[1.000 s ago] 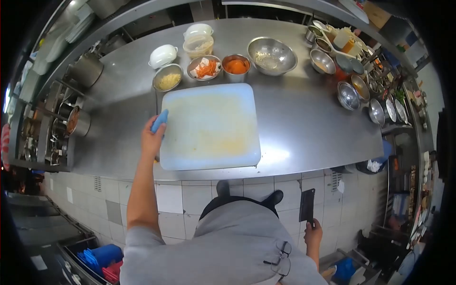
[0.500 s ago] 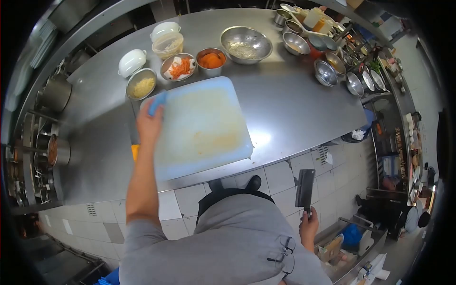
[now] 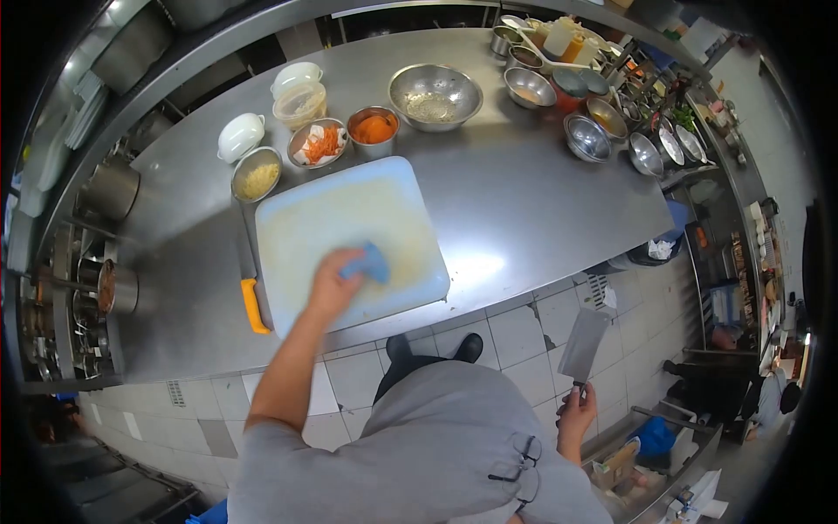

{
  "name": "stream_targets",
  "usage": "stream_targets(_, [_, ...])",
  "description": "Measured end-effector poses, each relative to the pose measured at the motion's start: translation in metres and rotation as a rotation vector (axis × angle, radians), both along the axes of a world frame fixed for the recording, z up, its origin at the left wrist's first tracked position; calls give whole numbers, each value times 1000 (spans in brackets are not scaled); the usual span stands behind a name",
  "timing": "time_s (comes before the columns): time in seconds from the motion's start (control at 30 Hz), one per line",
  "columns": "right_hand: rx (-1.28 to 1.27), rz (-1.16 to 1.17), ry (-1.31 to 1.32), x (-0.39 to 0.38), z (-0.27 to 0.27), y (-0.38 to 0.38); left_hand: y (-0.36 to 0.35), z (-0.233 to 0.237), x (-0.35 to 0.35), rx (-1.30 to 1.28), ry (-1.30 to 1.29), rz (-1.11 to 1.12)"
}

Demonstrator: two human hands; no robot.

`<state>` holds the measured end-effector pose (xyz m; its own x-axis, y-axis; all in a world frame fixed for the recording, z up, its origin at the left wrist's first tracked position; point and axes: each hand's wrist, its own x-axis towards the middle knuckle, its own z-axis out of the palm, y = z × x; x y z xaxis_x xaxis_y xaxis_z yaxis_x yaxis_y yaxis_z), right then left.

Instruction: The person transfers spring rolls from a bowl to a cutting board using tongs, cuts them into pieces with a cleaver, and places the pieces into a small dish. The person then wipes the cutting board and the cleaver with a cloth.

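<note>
Now left grip (image 3: 333, 284), pinching blue cloth (image 3: 374, 264), shifted inward across cutting board (image 3: 336, 214); right grip (image 3: 576, 412) closed on cleaver (image 3: 584, 345).

Note row on steel bench (image 3: 532, 205): bowl of yellow shreds (image 3: 240, 167), bowl of orange and white pieces (image 3: 293, 140), container of orange contents (image 3: 376, 151), wide steel bowl (image 3: 466, 98). Find two white bowls (image 3: 241, 138) and plastic tub (image 3: 299, 105) just behind. See orange-handled knife (image 3: 254, 306) lying at left; smaller steel bowls (image 3: 587, 138), squeeze bottles (image 3: 559, 39) at right.
</note>
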<state>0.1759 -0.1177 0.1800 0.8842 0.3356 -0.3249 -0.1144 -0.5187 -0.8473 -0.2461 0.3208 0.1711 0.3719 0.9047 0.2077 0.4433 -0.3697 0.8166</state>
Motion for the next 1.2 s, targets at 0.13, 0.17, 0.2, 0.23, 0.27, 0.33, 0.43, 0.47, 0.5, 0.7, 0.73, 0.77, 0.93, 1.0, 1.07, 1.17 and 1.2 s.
stream_targets(0.13, [66, 27, -57, 16, -19, -12, 141, 8, -33, -1, 52, 424])
stream_targets(0.17, [85, 53, -65, 19, -19, -11, 173, -5, -36, -69, 57, 495])
stream_targets(0.2, [104, 80, -75, 21, -18, -7, 189, -18, -21, -61, 192, 588])
stream_targets(0.23, [101, 81, -72, 20, -14, -3, 191, -26, 3, -52, 326, 681])
stream_targets(0.27, [132, 103, -57, 20, -8, 1, 184, -36, 26, 95, 334, 621])
stream_targets(0.33, [151, 136, -45, 23, 1, 14, 152, -41, 72, 239, 279, 416])
stream_targets(0.43, [251, 221, 34, 21, -5, 32, 59, -2, 93, 155, 254, -77])
stream_targets(0.47, [256, 235, 40, 23, -9, 38, 39, 6, 87, 74, 227, -169])
stream_targets(0.5, [267, 292, 62, 22, -11, 48, 23, 12, 82, -8, 199, -259])
stream_targets(0.7, [278, 537, 236, -2, 3, 121, -36, 4, 17, -210, -201, 69])
stream_targets(0.73, [285, 598, 324, -11, 17, 138, -44, 8, 3, -263, -276, 260])
stream_targets(0.77, [294, 658, 411, -18, 24, 153, -52, 14, -11, -309, -352, 452])
stream_targets(0.93, [280, 846, 505, -43, -13, 207, -86, -10, -44, 75, 412, 655])
stream_targets(1.0, [241, 907, 511, -57, -16, 222, -98, -9, -21, 98, 590, 614])
stream_targets(1.07, [131, 1007, 439, -71, -11, 231, -100, -12, -2, 88, 578, 647])
stream_targets(1.17, [80, 1094, 367, -94, -8, 239, -105, -3, 22, -49, 519, 683])
stream_targets(1.2, [78, 1107, 371, -100, -9, 241, -108, -2, 30, -59, 493, 672])
